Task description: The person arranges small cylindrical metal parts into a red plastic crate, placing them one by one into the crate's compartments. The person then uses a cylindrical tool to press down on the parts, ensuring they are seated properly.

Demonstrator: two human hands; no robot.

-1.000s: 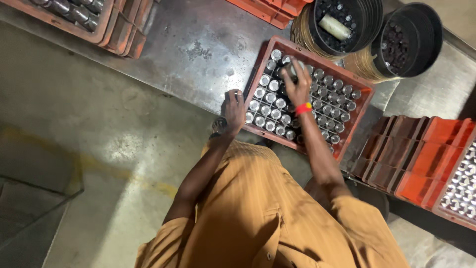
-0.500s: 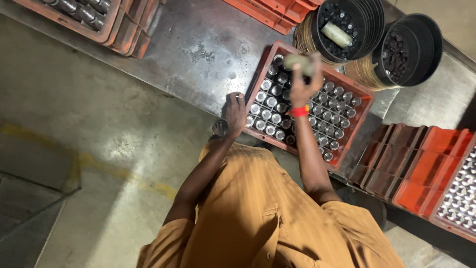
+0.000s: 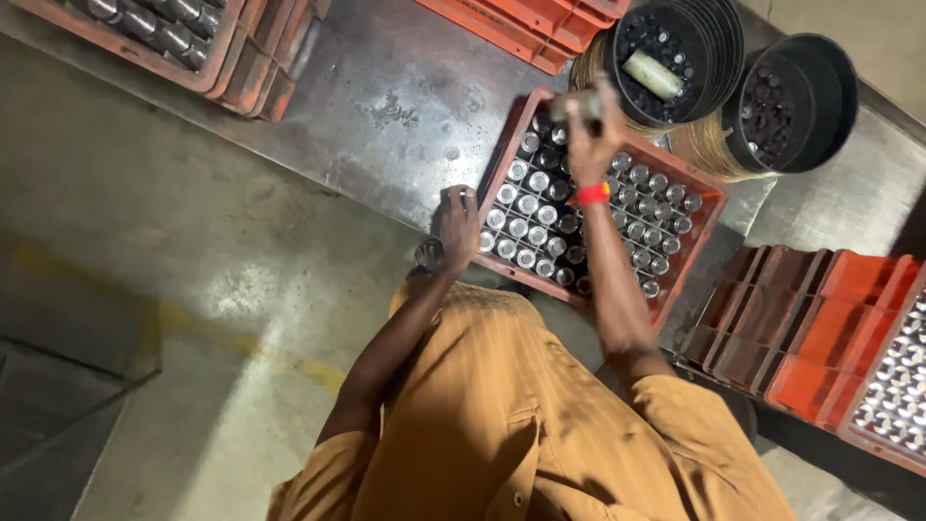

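Metal cylinder raised above far edge of red crate | right hand clasps it, red wristband below | left hand rests loosely curled on crate's near-left rim | black buckets beyond crate

Orange-red plastic crate, matt and scuffed, dulled by grime along the rim. Bright metal cylinders in its cells, end faces polished and reflective. Grey cylinder in the right hand, metallic, duller than those below. Left hand on the crate's near-left edge. Worn sheet-metal table, smooth but stained and scratched, with a patchy sheen. Black plastic tubs at far right, smooth, faintly glossy. Pale matt roll in the left tub, material unclear. Ochre woven cloth shirt, matt, finely ribbed. Rough, matt concrete floor. Red wristband, cloth-like.
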